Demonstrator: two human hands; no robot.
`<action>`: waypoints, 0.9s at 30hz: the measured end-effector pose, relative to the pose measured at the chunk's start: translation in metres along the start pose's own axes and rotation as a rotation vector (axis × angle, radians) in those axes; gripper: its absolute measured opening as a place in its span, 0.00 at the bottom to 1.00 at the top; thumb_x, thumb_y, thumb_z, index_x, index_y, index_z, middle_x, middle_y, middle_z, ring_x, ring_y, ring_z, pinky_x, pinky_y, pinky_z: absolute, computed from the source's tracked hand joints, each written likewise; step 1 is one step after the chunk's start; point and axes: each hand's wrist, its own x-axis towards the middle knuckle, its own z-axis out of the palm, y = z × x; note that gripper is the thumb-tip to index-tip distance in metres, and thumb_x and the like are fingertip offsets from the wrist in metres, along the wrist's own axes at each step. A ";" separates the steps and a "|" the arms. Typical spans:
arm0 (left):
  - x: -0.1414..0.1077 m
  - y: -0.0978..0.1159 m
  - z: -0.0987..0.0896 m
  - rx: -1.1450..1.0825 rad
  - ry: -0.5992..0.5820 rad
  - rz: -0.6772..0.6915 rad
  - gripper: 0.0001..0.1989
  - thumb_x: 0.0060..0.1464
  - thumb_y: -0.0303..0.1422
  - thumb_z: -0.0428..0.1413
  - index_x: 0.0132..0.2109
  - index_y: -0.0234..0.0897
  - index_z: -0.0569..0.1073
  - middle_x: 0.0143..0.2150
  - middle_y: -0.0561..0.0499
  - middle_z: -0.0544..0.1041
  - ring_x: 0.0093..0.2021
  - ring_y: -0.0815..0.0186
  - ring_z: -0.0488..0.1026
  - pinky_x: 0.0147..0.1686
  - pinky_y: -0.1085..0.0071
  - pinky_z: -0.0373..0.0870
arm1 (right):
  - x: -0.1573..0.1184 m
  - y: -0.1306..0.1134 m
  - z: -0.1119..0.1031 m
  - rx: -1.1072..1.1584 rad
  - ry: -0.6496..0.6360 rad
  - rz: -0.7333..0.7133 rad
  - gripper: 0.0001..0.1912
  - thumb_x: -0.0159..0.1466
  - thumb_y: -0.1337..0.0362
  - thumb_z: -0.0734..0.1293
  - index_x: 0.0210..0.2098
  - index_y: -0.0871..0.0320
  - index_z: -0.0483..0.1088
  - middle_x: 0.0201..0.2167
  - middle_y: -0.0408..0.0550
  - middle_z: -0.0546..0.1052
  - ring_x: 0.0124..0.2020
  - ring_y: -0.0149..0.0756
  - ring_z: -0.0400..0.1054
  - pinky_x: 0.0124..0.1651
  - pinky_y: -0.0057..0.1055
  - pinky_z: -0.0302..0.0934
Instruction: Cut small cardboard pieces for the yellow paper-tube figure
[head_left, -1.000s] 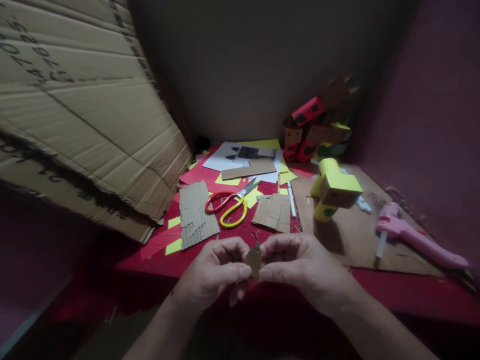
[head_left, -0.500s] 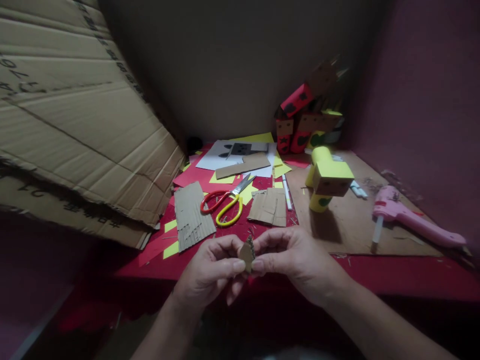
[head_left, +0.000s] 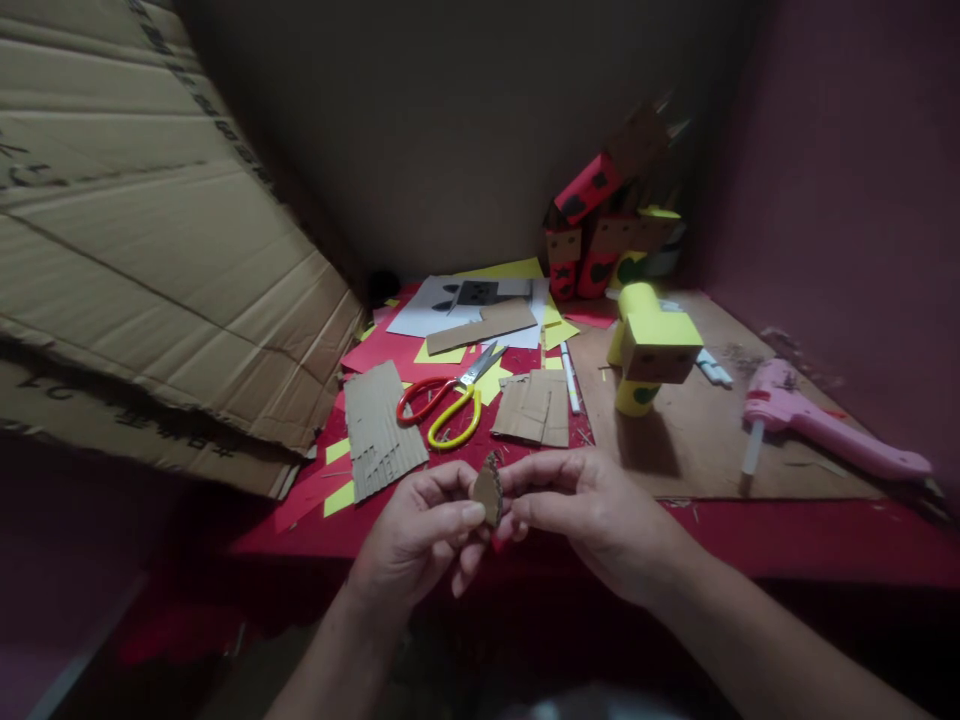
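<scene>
A small, pointed piece of cardboard (head_left: 487,492) with a rounded side is upright between my two hands, its rough cut edge facing right. My left hand (head_left: 415,537) pinches it low between thumb and fingers. My right hand (head_left: 600,520) has its fingertips closed at the piece's right edge. Beyond them lie scissors (head_left: 454,420) with one red and one yellow handle, blades apart. Flat pieces of corrugated cardboard lie on either side of the scissors, a ridged one (head_left: 386,432) to the left and a creased one (head_left: 531,408) to the right.
A yellow paper figure with a cardboard face (head_left: 657,340) stands on a brown board (head_left: 705,465), left of a pink hot glue gun (head_left: 832,420). Red and yellow figures (head_left: 592,262) cluster at the back. A big cardboard sheet (head_left: 172,240) leans in on the left.
The cardboard piece has turned to show more of its flat face and stands slightly higher. My right thumb has drawn back a little from it. The view has shifted slightly.
</scene>
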 end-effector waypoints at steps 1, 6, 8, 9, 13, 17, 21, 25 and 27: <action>0.000 -0.001 0.000 0.005 -0.002 -0.002 0.08 0.48 0.29 0.59 0.31 0.30 0.67 0.25 0.47 0.76 0.13 0.75 0.66 0.09 0.83 0.63 | 0.000 -0.001 0.001 -0.028 0.012 -0.001 0.07 0.50 0.69 0.71 0.31 0.60 0.77 0.22 0.43 0.76 0.25 0.29 0.69 0.33 0.28 0.61; 0.000 -0.003 0.001 0.018 0.023 -0.003 0.08 0.48 0.30 0.60 0.31 0.32 0.67 0.22 0.52 0.74 0.13 0.75 0.66 0.10 0.82 0.64 | -0.003 -0.008 0.008 -0.213 0.040 -0.044 0.06 0.53 0.63 0.70 0.28 0.60 0.75 0.22 0.42 0.74 0.23 0.27 0.65 0.29 0.27 0.60; -0.001 -0.003 0.004 0.034 0.046 0.021 0.09 0.48 0.30 0.61 0.30 0.32 0.68 0.20 0.54 0.72 0.13 0.75 0.65 0.10 0.83 0.64 | -0.004 -0.007 0.011 -0.286 0.056 -0.091 0.04 0.55 0.65 0.68 0.26 0.60 0.73 0.22 0.40 0.72 0.24 0.26 0.65 0.29 0.26 0.59; -0.001 -0.004 0.005 0.044 0.061 0.034 0.09 0.48 0.31 0.61 0.30 0.32 0.68 0.19 0.55 0.71 0.13 0.76 0.65 0.10 0.83 0.64 | -0.004 -0.006 0.012 -0.308 0.073 -0.107 0.04 0.56 0.66 0.68 0.26 0.60 0.72 0.22 0.40 0.72 0.24 0.26 0.65 0.29 0.25 0.59; -0.003 -0.004 0.012 0.112 0.123 0.080 0.09 0.49 0.31 0.61 0.30 0.33 0.68 0.21 0.56 0.72 0.15 0.76 0.66 0.12 0.83 0.65 | -0.003 0.001 0.014 -0.314 0.190 -0.107 0.04 0.54 0.66 0.69 0.25 0.60 0.70 0.21 0.40 0.71 0.24 0.27 0.64 0.28 0.26 0.58; -0.006 -0.006 0.014 0.205 0.154 0.097 0.09 0.50 0.32 0.60 0.31 0.33 0.67 0.22 0.55 0.72 0.17 0.75 0.66 0.15 0.81 0.64 | -0.003 0.006 0.015 -0.295 0.272 -0.108 0.07 0.52 0.66 0.70 0.22 0.60 0.67 0.19 0.39 0.69 0.22 0.26 0.63 0.26 0.25 0.57; -0.009 -0.005 0.017 0.300 0.166 0.097 0.09 0.51 0.34 0.59 0.32 0.34 0.66 0.22 0.56 0.70 0.18 0.75 0.66 0.17 0.80 0.63 | -0.005 0.009 0.012 -0.272 0.243 -0.127 0.06 0.52 0.66 0.71 0.22 0.60 0.70 0.19 0.40 0.71 0.22 0.27 0.64 0.27 0.25 0.59; -0.011 -0.002 0.026 0.379 0.176 0.106 0.10 0.52 0.35 0.57 0.32 0.34 0.65 0.20 0.57 0.67 0.18 0.75 0.64 0.18 0.80 0.61 | -0.008 0.011 0.006 -0.230 0.200 -0.158 0.04 0.53 0.66 0.71 0.24 0.59 0.73 0.21 0.41 0.74 0.23 0.28 0.67 0.28 0.24 0.61; -0.012 0.000 0.029 0.406 0.170 0.108 0.09 0.53 0.35 0.56 0.31 0.34 0.65 0.20 0.57 0.67 0.19 0.75 0.64 0.18 0.79 0.61 | -0.009 0.012 0.004 -0.247 0.212 -0.183 0.04 0.53 0.65 0.71 0.24 0.58 0.74 0.20 0.40 0.74 0.23 0.27 0.66 0.28 0.22 0.61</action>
